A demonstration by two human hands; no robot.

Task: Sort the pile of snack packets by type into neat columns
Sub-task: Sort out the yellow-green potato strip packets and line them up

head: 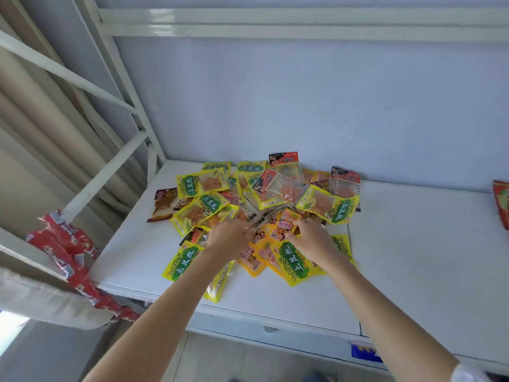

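A loose pile of snack packets (264, 205) lies on the white table (413, 257). Several are yellow-green (327, 204), several have red-black tops over clear bodies (285, 166), several are orange-yellow (286, 224), and a dark brown one (165, 204) lies at the left edge of the pile. Both hands reach into the near side of the pile. My left hand (230, 235) rests on packets with its fingers forward and slightly curled. My right hand (312, 237) lies over an orange-yellow packet and a yellow-green one (293, 261). Whether either hand grips a packet is hidden.
A white metal frame (132, 86) rises at the left, with a string of red packets (68, 252) hanging from its lower rail. Another red packet (501, 202) lies at the right edge. Bare table surface spreads left, right and in front of the pile.
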